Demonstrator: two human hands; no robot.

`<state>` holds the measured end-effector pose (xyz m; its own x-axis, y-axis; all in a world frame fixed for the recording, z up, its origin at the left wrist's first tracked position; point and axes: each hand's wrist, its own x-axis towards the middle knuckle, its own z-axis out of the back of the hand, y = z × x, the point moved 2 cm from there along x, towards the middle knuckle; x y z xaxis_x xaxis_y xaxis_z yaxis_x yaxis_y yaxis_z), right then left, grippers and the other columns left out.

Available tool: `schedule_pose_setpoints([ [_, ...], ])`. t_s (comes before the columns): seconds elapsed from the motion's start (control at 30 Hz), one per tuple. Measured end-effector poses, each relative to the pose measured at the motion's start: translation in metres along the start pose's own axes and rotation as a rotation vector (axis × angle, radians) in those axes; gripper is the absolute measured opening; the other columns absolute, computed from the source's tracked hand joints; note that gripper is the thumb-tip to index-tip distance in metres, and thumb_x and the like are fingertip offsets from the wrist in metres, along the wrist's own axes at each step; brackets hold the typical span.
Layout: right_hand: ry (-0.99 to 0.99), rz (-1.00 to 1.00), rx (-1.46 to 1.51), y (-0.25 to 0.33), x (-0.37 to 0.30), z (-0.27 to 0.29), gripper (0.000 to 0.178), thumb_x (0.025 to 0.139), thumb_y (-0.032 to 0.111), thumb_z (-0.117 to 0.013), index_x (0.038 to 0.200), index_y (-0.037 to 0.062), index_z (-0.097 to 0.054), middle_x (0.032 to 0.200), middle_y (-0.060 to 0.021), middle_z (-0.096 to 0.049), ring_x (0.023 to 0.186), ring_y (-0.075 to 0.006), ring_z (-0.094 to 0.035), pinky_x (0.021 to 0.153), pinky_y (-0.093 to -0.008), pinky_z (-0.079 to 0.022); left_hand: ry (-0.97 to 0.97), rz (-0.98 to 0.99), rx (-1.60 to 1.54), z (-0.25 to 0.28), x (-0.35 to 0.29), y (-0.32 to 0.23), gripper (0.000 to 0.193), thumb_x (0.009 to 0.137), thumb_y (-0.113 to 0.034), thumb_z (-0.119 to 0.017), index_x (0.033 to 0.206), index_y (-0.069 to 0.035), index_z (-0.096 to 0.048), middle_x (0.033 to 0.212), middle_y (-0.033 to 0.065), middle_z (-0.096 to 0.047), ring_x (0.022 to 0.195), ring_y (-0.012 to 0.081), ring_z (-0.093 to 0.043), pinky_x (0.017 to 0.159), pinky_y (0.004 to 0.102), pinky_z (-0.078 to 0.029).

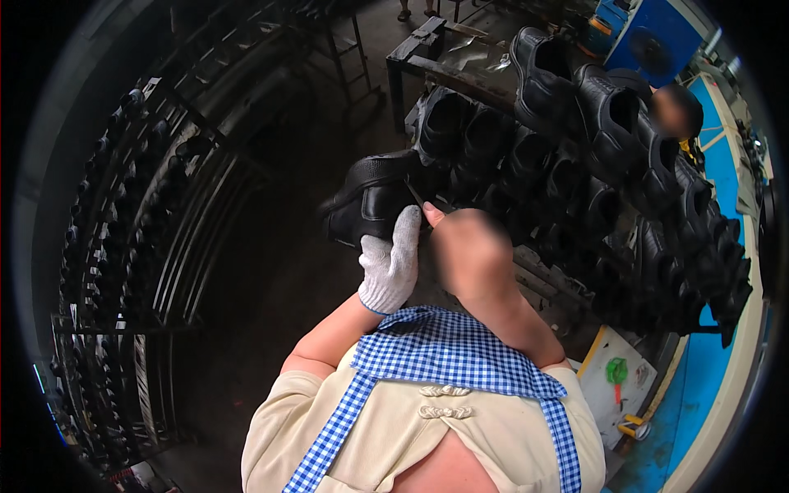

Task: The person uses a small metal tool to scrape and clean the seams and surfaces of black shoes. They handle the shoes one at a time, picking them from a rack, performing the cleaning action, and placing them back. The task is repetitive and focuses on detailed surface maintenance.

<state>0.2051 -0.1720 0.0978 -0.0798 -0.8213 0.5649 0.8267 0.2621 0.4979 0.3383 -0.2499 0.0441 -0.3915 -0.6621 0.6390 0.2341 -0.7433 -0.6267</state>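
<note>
My left hand point(388, 267) wears a white knitted glove and grips a black leather shoe point(378, 197) from below, its thumb pointing up along the side. The shoe is tilted, held in front of my chest. My right hand point(470, 246) is bare and closed beside the shoe's opening, its thumb toward the upper edge. From its fingers a thin, pointed metal tool point(413, 192) reaches to the shoe; its exact kind cannot be made out. A blur covers much of this hand and hides most of its fingers.
Several black shoes point(534, 156) stand in rows on a rack ahead and right. Racks of more shoes point(115, 205) line the left. A metal-framed table point(427, 53) stands beyond. At right are a blue conveyor-like surface point(682, 419), a green tape roll point(616, 370) and another person point(678, 111).
</note>
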Motion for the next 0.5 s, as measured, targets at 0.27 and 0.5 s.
schedule_pose_setpoints([
  [0.27, 0.010, 0.005, -0.059, 0.001, -0.006, -0.012, 0.047, 0.093, 0.005, -0.064, 0.139, 0.0081, -0.056, 0.086, -0.0098, -0.056, 0.062, -0.0209, -0.065, 0.055, -0.0304, -0.057, -0.225, 0.608, -0.743, -0.024, 0.002, -0.004, 0.017, 0.098, -0.010, -0.062, 0.114, -0.003, -0.064, 0.099, 0.0057, -0.066, 0.085, 0.0138, -0.064, 0.071, 0.0272, -0.054],
  [0.5, 0.020, 0.003, -0.065, 0.001, 0.000, -0.009, 0.048, 0.093, 0.005, -0.065, 0.140, 0.0081, -0.056, 0.087, -0.0101, -0.056, 0.063, -0.0205, -0.066, 0.057, -0.0292, -0.058, -0.220, 0.483, -0.577, -0.025, 0.008, -0.004, 0.014, 0.100, -0.014, -0.060, 0.107, -0.003, -0.065, 0.097, 0.0028, -0.066, 0.081, 0.0099, -0.062, 0.067, 0.0237, -0.051],
])
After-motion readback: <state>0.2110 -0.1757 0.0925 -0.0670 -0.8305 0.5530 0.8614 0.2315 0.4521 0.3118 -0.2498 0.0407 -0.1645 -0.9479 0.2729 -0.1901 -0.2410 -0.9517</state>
